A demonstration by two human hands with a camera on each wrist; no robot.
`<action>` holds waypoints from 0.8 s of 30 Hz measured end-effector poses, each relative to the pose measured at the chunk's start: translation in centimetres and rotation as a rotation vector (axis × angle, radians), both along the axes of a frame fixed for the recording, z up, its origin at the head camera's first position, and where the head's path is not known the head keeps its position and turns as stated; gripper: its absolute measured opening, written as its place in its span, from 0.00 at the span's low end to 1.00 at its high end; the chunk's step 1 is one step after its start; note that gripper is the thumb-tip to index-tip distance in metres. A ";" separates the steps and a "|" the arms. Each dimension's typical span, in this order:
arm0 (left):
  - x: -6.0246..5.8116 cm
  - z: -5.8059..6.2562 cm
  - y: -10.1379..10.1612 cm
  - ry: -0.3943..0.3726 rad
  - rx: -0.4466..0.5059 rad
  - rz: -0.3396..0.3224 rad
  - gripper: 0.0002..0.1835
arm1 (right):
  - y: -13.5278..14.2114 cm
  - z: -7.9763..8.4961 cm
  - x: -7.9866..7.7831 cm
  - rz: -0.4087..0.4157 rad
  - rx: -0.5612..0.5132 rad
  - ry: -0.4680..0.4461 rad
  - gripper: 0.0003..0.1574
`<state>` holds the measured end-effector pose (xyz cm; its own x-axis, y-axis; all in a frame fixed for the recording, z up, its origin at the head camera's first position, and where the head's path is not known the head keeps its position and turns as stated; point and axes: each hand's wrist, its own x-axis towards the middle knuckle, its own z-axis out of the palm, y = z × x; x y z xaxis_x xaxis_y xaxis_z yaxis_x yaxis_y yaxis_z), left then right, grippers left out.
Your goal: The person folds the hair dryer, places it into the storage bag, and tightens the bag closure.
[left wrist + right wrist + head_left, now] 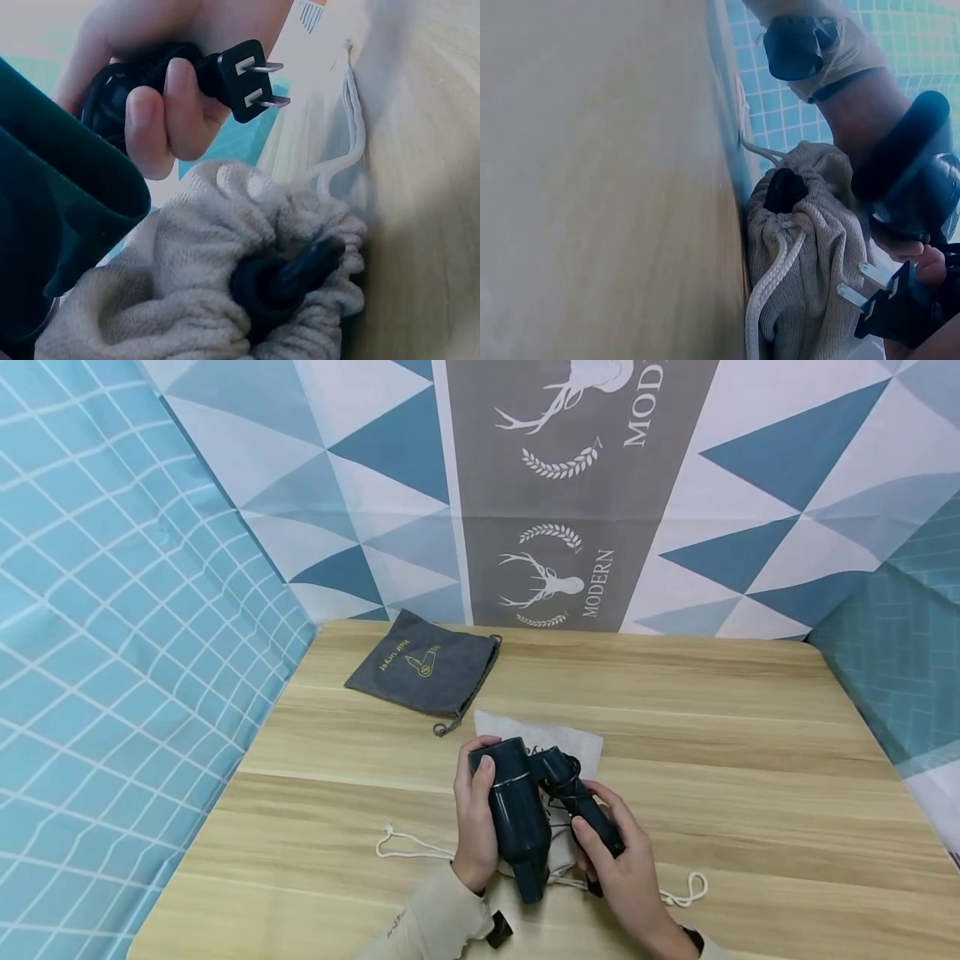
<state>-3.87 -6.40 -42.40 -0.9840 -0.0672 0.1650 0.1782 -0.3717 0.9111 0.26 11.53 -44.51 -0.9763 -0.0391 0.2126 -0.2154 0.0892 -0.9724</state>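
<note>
A dark blue-green hair dryer (519,814) is held above the wooden table. My left hand (474,818) grips its wide end, thumb on the near side, and the narrow nozzle points toward me. The fingers of my right hand (626,868) curl round the dryer's handle (598,823) and the black cord wound on it. From that hand sticks out a two-pin plug (244,82). Underneath lies a light grey drawstring bag (577,743), its gathered mouth (225,225) toward me. A black piece (289,281) shows in the mouth; its kind is hidden.
A dark grey drawstring pouch (427,664) with a gold hair dryer print lies at the back left of the table (720,718). White cords (412,841) from the light bag spread to both sides. Patterned cloth walls (397,485) border the table.
</note>
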 end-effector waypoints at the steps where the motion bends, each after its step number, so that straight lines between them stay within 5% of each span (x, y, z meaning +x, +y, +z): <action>1: 0.1 0.0 0.1 0.000 -0.009 0.010 0.26 | -0.1 0.1 0.1 -0.001 -0.009 -0.016 0.27; 10: 0.9 -0.5 0.6 0.033 -0.087 0.097 0.25 | -0.9 0.1 1.2 0.004 -0.048 -0.126 0.24; 17: 0.9 -0.6 1.0 0.112 -0.086 0.116 0.25 | -1.4 -0.1 1.4 0.060 0.082 -0.145 0.29; 24: 0.6 -0.3 0.7 0.043 -0.072 0.108 0.26 | -0.7 0.1 1.0 0.137 0.098 -0.169 0.30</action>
